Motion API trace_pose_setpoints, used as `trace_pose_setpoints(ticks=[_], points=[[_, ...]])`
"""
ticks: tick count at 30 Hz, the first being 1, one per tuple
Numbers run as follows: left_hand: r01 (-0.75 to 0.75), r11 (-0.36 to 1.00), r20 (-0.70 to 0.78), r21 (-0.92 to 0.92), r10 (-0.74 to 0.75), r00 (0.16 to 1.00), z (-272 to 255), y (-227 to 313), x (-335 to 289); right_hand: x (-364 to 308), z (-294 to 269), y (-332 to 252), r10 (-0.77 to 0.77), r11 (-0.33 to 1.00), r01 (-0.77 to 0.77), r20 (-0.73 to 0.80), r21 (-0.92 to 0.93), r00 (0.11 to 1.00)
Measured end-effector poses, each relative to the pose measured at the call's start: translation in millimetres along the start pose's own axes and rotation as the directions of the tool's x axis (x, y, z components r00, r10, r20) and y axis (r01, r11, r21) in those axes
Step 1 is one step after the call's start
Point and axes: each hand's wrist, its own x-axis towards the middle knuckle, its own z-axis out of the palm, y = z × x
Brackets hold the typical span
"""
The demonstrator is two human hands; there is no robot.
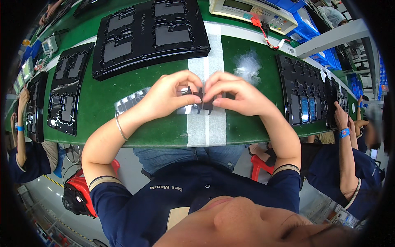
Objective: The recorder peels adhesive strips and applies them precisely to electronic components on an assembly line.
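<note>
Over the pale strip (206,131) on the green table, my two hands meet around a small, flat black part (208,106) with narrow tabs at its edges. My left hand (170,92) pinches its left side between thumb and fingers. On the other side, the thumb and curled fingers of my right hand (240,95) grip it. I cannot tell whether it is one piece or two side by side. Partly behind my left wrist lies a clear plastic sheet (131,100) with pale rectangles. Small clear films (248,68) lie beyond my right hand.
A stack of black moulded trays (151,61) stands beyond my left hand, another black tray (68,88) farther left. More black trays (302,92) are at the right. A bench meter (255,12) with a red lead stands at the back. Co-workers' hands (340,115) work at both sides.
</note>
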Motion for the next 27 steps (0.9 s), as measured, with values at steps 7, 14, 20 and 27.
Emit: trace_pose_setpoints(ticks=[7,14,20,27], points=[[-0.103,0.936,0.179,0.337,0.044,0.983,5,-5,-2,-8,11,5,-0.007,0.993,0.022,0.131,-0.114,0.991],[-0.115,0.932,0.154,0.344,0.065,0.986,14,-7,4,-15,9,6,0.112,0.993,-0.106,0.114,-0.054,0.987],[-0.147,0.906,0.108,0.396,0.113,0.988,17,-4,3,-15,7,13,-0.002,1.000,0.003,0.126,-0.012,0.992],[-0.217,0.671,-0.029,0.709,0.336,0.942,14,-3,0,-24,-36,24,0.375,0.927,-0.366,-0.228,0.079,0.899]])
